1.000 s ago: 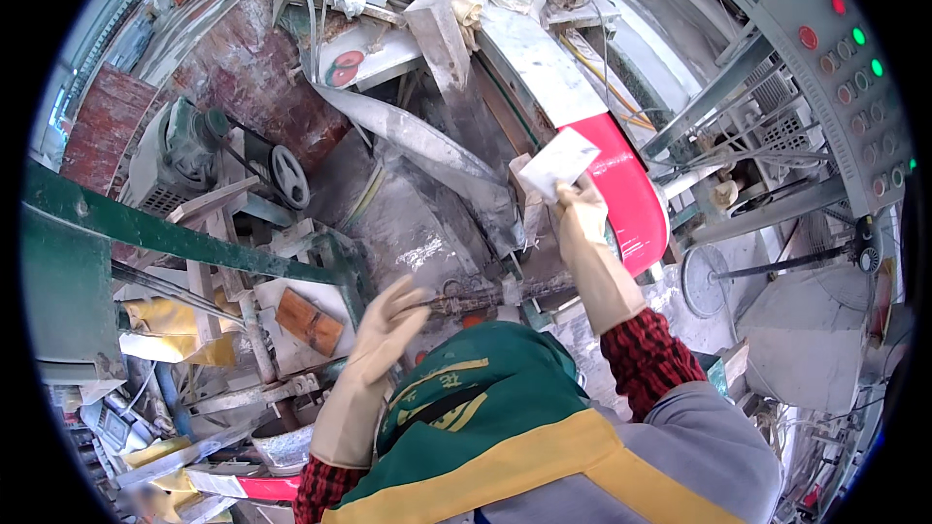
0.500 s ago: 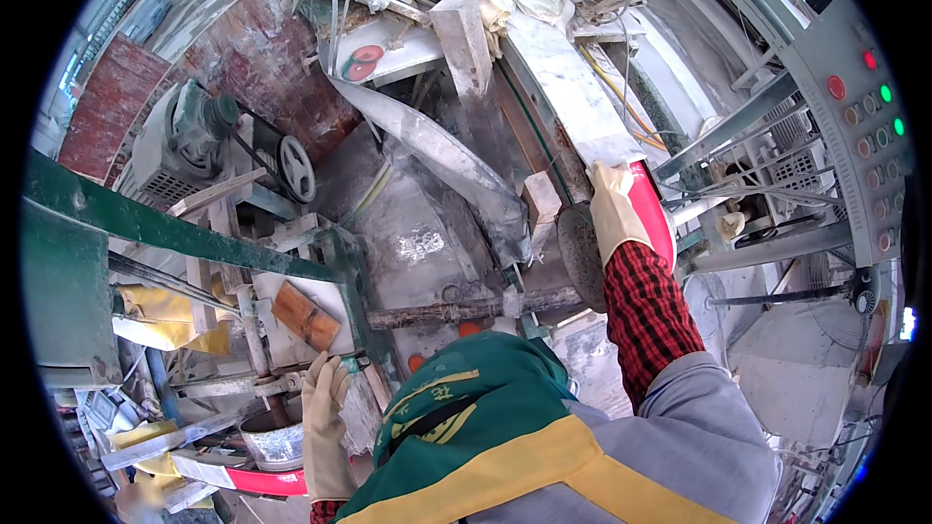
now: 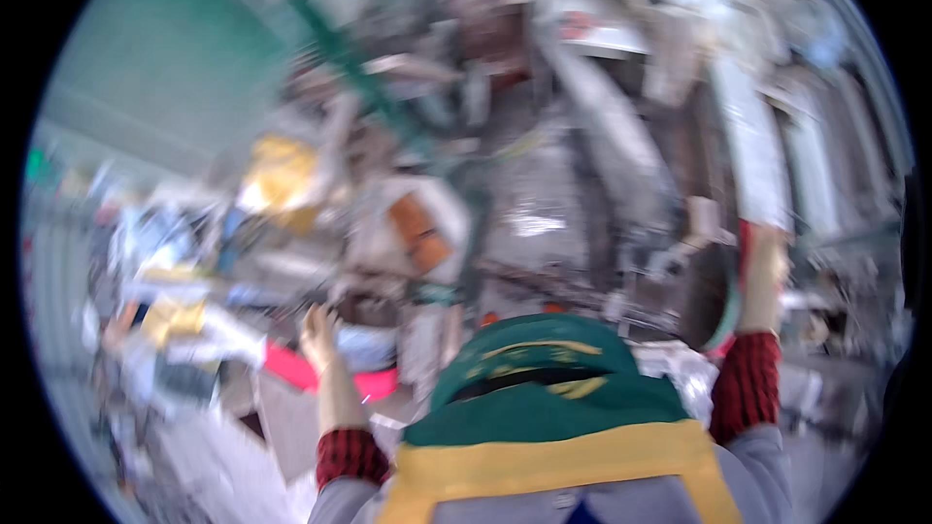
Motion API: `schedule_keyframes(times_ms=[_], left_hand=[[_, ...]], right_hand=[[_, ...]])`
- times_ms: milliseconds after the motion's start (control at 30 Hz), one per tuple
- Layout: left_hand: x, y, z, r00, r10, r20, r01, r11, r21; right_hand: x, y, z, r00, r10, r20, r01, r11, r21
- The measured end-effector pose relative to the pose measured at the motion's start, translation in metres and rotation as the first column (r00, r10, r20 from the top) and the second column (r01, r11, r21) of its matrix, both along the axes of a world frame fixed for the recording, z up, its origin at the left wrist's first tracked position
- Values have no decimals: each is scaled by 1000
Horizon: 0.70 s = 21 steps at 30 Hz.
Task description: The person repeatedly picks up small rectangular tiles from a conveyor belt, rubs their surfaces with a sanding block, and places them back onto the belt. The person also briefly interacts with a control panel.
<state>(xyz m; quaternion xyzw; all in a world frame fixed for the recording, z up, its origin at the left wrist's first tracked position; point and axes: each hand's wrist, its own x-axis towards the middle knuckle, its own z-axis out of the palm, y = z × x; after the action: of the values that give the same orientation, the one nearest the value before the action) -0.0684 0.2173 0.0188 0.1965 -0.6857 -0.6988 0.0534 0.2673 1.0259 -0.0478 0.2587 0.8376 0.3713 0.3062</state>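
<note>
The view is smeared by motion. My left hand [image 3: 328, 369], in a pale glove, is at the left, beside a bright pink-red band [image 3: 288, 366] and close to a whitish bucket-like vessel [image 3: 367, 347]. Its fingers point away from me; whether they grip anything is blurred. Out to the right, my gloved right hand [image 3: 764, 281] lies at the near end of a long white slab [image 3: 752, 150]. A red strip [image 3: 746, 241] shows along its inner side, and a dark round disc [image 3: 707, 296] stands just left of it. The right fingers cannot be made out.
A wooden block [image 3: 419, 233] lies on a pale plate left of centre. Ahead runs a long grey curved guard [image 3: 616, 121]. A green beam [image 3: 354, 63] crosses the upper left, and yellow sheeting [image 3: 280, 173] hangs below it.
The view has swung left, so the scene sits further right. My left hand has moved from beside the plate with the wooden block to the pink-red band. My right hand remains at the slab's end.
</note>
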Motion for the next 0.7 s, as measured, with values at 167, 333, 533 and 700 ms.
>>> schedule_keyframes(times_ms=[167, 333, 533, 700], left_hand=[[3, -79, 21, 851, 521, -58, -222, 259, -940], [13, -129, 49, 668, 724, 175, -117, 334, -935], [-17, -173, 30, 675, 649, 352, -36, 505, -862], [-29, -204, -10, 726, 590, 353, 16, 499, -867]], right_hand=[[-87, -106, 22, -306, -491, 816, -913, 395, -105], [-129, -169, -33, -139, -910, 391, -882, -66, -466], [-159, -228, -2, -19, -989, 145, -763, -79, -642], [-145, -233, -6, -34, -983, 182, -774, -89, -627]])
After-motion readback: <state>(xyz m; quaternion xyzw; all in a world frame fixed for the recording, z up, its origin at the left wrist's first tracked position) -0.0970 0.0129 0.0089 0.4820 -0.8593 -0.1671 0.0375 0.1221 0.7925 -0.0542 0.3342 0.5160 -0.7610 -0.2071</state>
